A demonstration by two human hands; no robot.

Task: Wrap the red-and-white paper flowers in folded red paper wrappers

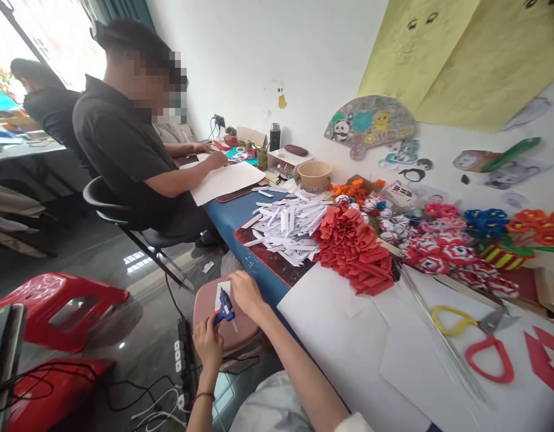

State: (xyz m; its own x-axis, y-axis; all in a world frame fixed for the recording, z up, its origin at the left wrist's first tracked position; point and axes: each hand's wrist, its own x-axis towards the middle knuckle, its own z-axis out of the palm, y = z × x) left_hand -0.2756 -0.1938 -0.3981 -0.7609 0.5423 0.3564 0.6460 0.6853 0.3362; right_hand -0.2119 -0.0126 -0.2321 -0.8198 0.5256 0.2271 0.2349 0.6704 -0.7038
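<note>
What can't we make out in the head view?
All head view:
Right hand: fingertips and anything pinched, screened by the hand itself.
Glue gun: handle mostly covered by the left hand; any glue at the tip too small to tell.
White paper on the stool: partly covered by the glue gun.
Yellow sheets: tops cut off by the upper edge.
Small card: lettering too small and blurred.
</note>
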